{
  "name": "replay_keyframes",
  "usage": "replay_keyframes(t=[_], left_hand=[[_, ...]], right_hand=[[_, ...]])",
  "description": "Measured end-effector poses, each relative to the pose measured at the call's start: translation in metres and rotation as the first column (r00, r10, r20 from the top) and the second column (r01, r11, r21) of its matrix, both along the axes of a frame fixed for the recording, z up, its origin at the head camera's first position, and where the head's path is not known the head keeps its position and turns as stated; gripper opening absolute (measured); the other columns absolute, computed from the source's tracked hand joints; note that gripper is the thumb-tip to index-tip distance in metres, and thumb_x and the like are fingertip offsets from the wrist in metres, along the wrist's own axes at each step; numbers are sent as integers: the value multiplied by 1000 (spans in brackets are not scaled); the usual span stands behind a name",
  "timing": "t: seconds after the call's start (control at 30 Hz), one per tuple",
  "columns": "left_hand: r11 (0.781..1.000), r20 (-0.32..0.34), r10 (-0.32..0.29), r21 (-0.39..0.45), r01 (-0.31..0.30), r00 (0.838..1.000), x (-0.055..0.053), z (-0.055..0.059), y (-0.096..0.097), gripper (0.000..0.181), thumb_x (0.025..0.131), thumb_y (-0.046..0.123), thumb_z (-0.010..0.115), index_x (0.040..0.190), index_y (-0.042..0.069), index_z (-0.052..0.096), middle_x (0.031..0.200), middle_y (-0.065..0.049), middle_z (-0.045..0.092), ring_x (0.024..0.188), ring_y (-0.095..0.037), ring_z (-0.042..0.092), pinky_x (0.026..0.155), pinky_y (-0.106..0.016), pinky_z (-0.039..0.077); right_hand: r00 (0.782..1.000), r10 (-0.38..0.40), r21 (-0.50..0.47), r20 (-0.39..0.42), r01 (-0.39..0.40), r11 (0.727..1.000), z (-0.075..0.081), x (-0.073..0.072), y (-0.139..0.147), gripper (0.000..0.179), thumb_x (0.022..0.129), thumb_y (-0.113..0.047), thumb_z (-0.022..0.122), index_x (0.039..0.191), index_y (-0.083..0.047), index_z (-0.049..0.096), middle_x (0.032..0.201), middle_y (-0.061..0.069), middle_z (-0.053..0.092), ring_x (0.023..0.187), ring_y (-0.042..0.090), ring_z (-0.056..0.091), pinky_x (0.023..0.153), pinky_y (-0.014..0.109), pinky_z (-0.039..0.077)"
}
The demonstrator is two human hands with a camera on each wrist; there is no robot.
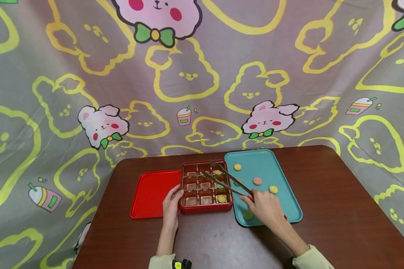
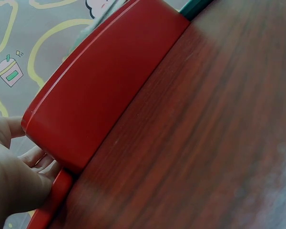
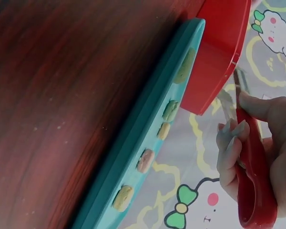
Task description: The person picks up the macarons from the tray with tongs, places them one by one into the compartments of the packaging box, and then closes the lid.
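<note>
Nearest: pale sleeves (image 1: 312, 257) at both wrists, over the tabletop (image 1: 208, 239). Left hand (image 1: 171, 205) grips the red box (image 1: 207, 210) at its left side; fingers bent around the near-left corner, one up at the rim. Right hand (image 1: 265, 205) holds tongs (image 3: 252, 148) by the red handle, fingers wrapped round it, over the near part of the teal tray (image 1: 291, 209).

Tong arms spread, tips apart over the back of the box; nothing visible between them. Can't tell if the tips touch the insert.

Box is a 3x3 grid. Right column, front to back: yellow cookie (image 1: 222, 198), green cookie (image 1: 220, 185), yellow cookie (image 1: 218, 172), one per compartment.

Tray sits just right of box, five cookies on it: green one (image 1: 247, 215) near edge, yellow (image 1: 273, 189) right, pink (image 1: 257, 181) mid, green partly behind the tongs, yellow (image 1: 237, 167) far left.

Red lid (image 1: 156, 194) lies flat just left of box. Behind everything: grey curtain with cartoon bears (image 1: 188, 84).
</note>
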State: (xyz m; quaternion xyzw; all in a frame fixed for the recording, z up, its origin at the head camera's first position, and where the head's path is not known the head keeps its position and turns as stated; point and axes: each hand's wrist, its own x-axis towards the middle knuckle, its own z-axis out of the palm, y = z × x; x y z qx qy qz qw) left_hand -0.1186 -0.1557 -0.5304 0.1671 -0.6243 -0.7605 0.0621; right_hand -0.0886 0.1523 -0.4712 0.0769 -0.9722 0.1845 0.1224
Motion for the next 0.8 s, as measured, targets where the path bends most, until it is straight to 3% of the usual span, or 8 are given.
replay_keyframes(t=[0.23, 0.47, 0.8], left_hand=[[1000, -12, -1, 8, 1, 1000, 1, 2, 1, 43, 101, 14, 67, 140, -3, 60, 137, -21, 62, 103, -12, 62, 84, -25, 50], [1000, -8, -11, 12, 12, 1000, 1, 2, 1, 44, 101, 16, 67, 141, -2, 60, 138, -20, 62, 99, -11, 64, 79, -26, 52], [1000, -6, -1, 8, 1, 1000, 0, 1, 0, 42, 101, 15, 67, 138, -3, 61, 134, -20, 63, 101, -13, 64, 81, -25, 52]], right_hand=[[999, -36, -59, -7, 35, 998, 4, 1, 11, 47, 91, -37, 81, 68, -14, 47, 53, -3, 37, 45, 15, 39, 41, 33, 33], [999, -48, -55, 11, 49, 997, 8, 3, 26, 48, 92, -34, 80, 67, -13, 44, 56, -1, 36, 47, 16, 38, 44, 32, 32], [997, -79, -13, -17, 79, 997, 11, 9, 44, 41, 92, -34, 79, 74, -9, 53, 55, -2, 35, 47, 17, 38, 44, 34, 32]])
